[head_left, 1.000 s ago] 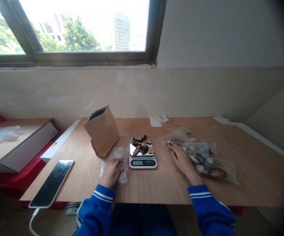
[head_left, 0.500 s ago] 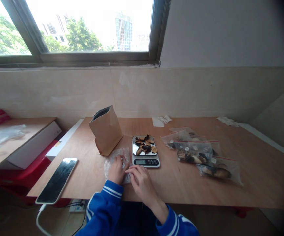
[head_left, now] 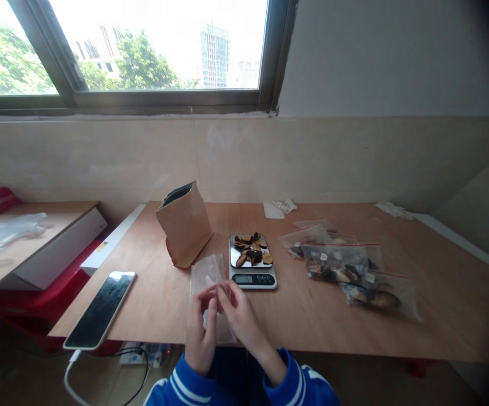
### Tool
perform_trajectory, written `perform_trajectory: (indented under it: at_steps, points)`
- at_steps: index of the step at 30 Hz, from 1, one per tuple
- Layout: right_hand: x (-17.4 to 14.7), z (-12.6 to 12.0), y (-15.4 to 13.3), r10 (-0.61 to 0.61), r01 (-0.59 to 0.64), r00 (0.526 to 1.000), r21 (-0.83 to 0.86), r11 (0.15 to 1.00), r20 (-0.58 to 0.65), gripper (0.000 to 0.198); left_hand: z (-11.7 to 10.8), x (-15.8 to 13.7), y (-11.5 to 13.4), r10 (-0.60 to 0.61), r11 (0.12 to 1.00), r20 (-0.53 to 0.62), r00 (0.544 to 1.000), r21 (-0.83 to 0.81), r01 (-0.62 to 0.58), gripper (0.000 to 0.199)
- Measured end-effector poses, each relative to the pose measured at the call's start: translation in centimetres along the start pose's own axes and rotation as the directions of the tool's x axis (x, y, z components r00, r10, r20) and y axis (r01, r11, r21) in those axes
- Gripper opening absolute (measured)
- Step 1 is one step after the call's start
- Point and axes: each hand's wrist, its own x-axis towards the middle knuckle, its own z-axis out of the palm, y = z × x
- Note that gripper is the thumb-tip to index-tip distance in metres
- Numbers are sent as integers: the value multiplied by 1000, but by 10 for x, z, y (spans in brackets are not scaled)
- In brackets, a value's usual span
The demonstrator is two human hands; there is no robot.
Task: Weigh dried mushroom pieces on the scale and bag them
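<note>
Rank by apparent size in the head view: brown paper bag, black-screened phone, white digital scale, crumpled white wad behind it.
1. Brown paper bag
2. Black-screened phone, white digital scale: alike; phone nearer, order unsure
3. Crumpled white wad

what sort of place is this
Probably a makeshift weighing and packing spot in a plain room: a small digital scale bearing dried-looking slices, filled plastic bags on the wooden table, and a window onto trees and buildings.

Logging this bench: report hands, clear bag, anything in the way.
Left hand, right hand at clear bag. Fingers partly cover it. Scale close by, bearing slices.
</note>
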Motion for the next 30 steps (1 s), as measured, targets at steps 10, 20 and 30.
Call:
perform_trajectory:
  at_steps: [10,20,30]
  points:
    - [2,-12,-32,-75,77,991,-19,997,109,41,-11,38,-2,279,895,69,958,343,-286,43]
    - [18,-34,-32,-5,4,1000,-61,998,-9,49,-29,52,1,469,825,-209,858,451,-341,11]
    - [40,-103,-26,-200,199,979,-295,935,25,43,-16,71,5,332,940,-354,874,200,-276,20]
